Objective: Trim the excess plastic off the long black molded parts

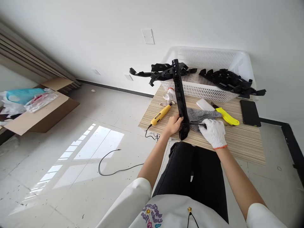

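A long black plastic part lies lengthwise on the striped wooden table, its far end resting on a white basket. My bare left hand grips the near end of this part. My right hand, in a white knit glove, is closed around a thin dark tool whose tip meets the part's near end. Under the part lies a grey cloth.
The white plastic basket at the table's back holds several black plastic parts. A yellow-handled corded tool, a white glove, a yellow utility knife and a black phone lie on the table. An open cardboard box stands on the floor at left.
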Demonstrator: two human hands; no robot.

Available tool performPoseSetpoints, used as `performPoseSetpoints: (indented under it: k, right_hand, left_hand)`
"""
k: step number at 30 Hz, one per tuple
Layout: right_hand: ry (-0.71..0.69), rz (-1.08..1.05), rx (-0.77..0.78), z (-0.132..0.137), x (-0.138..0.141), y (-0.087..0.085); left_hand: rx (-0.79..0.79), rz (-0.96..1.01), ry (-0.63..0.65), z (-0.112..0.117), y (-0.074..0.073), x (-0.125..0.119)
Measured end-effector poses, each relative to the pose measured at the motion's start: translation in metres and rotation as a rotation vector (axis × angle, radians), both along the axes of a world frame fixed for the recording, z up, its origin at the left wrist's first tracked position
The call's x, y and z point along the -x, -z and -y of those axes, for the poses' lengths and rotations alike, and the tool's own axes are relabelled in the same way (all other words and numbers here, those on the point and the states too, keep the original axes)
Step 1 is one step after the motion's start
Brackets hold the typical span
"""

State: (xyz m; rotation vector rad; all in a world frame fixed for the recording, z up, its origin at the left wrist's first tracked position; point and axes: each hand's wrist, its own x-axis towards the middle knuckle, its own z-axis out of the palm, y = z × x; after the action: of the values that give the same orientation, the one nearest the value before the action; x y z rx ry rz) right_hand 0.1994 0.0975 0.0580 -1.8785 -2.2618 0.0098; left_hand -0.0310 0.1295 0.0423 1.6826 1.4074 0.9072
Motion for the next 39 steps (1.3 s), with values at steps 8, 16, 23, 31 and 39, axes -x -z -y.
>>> performPoseSetpoints:
  k: [8, 16, 23, 31, 39]
  right_hand:
    - [0.051, 0.027, -0.007, 0.001, 0.004, -0.004]
    - [0.069, 0.034, -0.008, 0.002, 0.005, -0.006]
    - [0.082, 0.058, -0.003, -0.001, 0.004, -0.002]
    - [0.093, 0.043, -0.008, -0.002, 0.005, -0.003]
    - [0.104, 0.046, -0.013, -0.003, 0.004, -0.001]
  left_hand:
    - [-0.051, 0.022, -0.030, -0.003, -0.002, -0.004]
    - [-0.114, 0.001, -0.058, -0.006, 0.002, -0.005]
    - [-0.137, 0.014, -0.060, -0.009, 0.009, -0.005]
    - [-0.158, 0.027, -0.072, -0.007, 0.002, -0.007]
    - [-0.156, 0.056, -0.059, -0.008, 0.004, -0.007]
